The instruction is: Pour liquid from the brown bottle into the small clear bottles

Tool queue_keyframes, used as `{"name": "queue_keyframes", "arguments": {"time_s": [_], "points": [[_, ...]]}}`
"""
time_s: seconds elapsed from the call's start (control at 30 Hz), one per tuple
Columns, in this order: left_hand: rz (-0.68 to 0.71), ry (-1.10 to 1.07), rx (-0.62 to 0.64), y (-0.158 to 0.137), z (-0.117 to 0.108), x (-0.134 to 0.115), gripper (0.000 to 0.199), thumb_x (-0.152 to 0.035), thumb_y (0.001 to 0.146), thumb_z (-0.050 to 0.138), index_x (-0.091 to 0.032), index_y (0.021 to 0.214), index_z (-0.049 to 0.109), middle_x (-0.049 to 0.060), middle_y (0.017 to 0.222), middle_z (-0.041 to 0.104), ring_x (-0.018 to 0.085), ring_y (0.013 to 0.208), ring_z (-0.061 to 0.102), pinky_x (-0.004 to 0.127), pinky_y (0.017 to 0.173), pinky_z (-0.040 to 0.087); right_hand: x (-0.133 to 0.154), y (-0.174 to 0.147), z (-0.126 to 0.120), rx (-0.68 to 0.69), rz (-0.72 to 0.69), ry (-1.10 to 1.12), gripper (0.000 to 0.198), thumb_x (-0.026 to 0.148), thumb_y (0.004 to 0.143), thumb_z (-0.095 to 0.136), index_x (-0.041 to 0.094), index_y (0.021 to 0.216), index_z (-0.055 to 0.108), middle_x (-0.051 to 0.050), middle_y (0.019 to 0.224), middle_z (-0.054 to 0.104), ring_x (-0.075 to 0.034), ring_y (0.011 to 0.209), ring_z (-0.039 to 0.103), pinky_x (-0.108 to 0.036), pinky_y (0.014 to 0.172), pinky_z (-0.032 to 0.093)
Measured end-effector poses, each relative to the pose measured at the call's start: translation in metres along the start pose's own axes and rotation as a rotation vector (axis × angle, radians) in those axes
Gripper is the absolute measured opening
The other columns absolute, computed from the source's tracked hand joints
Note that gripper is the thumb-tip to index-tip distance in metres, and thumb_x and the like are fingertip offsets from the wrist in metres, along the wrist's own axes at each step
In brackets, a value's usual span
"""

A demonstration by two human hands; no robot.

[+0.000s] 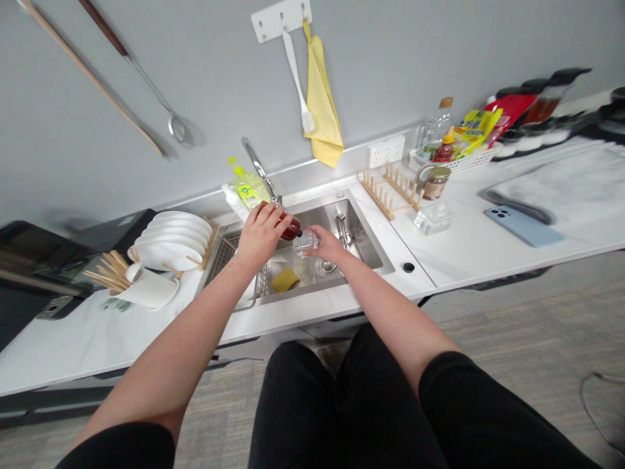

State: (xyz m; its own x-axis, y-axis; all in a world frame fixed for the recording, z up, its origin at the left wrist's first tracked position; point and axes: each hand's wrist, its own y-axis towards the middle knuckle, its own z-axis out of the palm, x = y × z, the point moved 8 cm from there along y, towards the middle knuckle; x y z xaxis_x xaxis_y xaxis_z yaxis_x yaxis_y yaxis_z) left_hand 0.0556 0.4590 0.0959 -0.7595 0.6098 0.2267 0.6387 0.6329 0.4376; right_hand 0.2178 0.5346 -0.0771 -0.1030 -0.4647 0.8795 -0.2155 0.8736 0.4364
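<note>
My left hand [266, 227] is wrapped round a dark red-brown bottle [291, 228], tilted so its neck points right and down. The neck is at the mouth of a small clear cup [305, 243], which my right hand [326, 245] grips from the right. Whether liquid flows between them I cannot tell. Both hands are above the steel sink [385, 260]. A yellow sponge [284, 280] lies in the sink, below the bottle. Metal utensils [343, 228] rest in the basin, and a wire rack [229, 260] fills its left side.
Behind the sink stand a faucet [258, 166] and a green soap bottle [250, 189]. Plates [168, 244] and a white utensil holder [151, 291] are on the left. A wooden rack [390, 185], a jar [436, 183], a clear container [433, 218] and a phone [525, 226] sit rightward.
</note>
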Motion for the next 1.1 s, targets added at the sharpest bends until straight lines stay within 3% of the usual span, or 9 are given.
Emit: {"name": "queue_keyframes", "arguments": {"time_s": [0.17,0.3,0.53,0.7,0.83,0.97,1.1], "points": [[-0.02,0.012,0.003,-0.003,-0.001,0.0,0.065,-0.009,0.102,0.059,-0.031,0.163,0.066,0.014,0.169,0.065,0.037,0.168,0.047,0.068,0.142,0.029,-0.003,0.0,0.001,0.013,0.01,0.02,0.087,0.045,0.063,0.104,0.025,0.14,0.07,-0.006,0.132,0.078,-0.029,0.119,0.074,-0.043,0.109,0.06],[-0.14,0.006,-0.022,-0.017,0.001,0.006,0.068,-0.01,0.1,0.06,-0.032,0.164,0.065,0.013,0.17,0.064,0.039,0.168,0.045,0.067,0.14,0.031,-0.002,-0.001,0.003,0.025,0.048,0.041,0.088,0.044,0.061,0.105,0.025,0.14,0.07,-0.006,0.135,0.078,-0.029,0.12,0.074,-0.042,0.109,0.061],[-0.446,-0.078,-0.165,-0.066,0.027,0.014,0.066,-0.011,0.093,0.066,-0.023,0.157,0.069,0.017,0.16,0.07,0.041,0.157,0.055,0.062,0.132,0.042,0.004,-0.006,0.006,0.069,0.069,0.044,0.087,0.04,0.061,0.104,0.024,0.14,0.071,-0.008,0.139,0.076,-0.03,0.122,0.074,-0.043,0.107,0.062],[-0.814,-0.448,-0.352,-0.121,0.063,0.025,0.074,-0.028,0.082,0.088,-0.021,0.152,0.065,0.016,0.143,0.079,0.036,0.13,0.075,0.055,0.118,0.059,0.009,-0.01,0.01,0.113,0.101,0.081,0.084,0.043,0.063,0.102,0.025,0.138,0.068,-0.008,0.135,0.078,-0.03,0.118,0.076,-0.044,0.105,0.063],[-1.054,-0.663,-0.397,-0.173,0.082,0.028,0.072,-0.043,0.08,0.095,-0.023,0.142,0.064,0.011,0.127,0.084,0.031,0.111,0.082,0.045,0.1,0.066,0.012,-0.013,0.013,0.142,0.12,0.122,0.085,0.044,0.061,0.103,0.024,0.135,0.065,-0.01,0.133,0.077,-0.031,0.117,0.077,-0.043,0.1,0.065],[-1.083,-0.719,-0.385,-0.209,0.079,0.024,0.066,-0.048,0.078,0.095,-0.024,0.132,0.065,0.009,0.121,0.085,0.03,0.106,0.083,0.043,0.096,0.066,0.014,-0.02,0.012,0.147,0.161,0.154,0.084,0.044,0.061,0.105,0.026,0.133,0.064,-0.008,0.126,0.076,-0.029,0.108,0.077,-0.041,0.093,0.066],[-1.041,-0.736,-0.337,-0.217,0.075,0.018,0.072,-0.05,0.076,0.097,-0.024,0.135,0.065,0.009,0.124,0.084,0.032,0.113,0.082,0.045,0.102,0.065,0.022,-0.034,0.008,0.121,0.175,0.174,0.084,0.046,0.06,0.109,0.029,0.13,0.066,-0.005,0.122,0.075,-0.027,0.103,0.076,-0.038,0.088,0.065]]}}
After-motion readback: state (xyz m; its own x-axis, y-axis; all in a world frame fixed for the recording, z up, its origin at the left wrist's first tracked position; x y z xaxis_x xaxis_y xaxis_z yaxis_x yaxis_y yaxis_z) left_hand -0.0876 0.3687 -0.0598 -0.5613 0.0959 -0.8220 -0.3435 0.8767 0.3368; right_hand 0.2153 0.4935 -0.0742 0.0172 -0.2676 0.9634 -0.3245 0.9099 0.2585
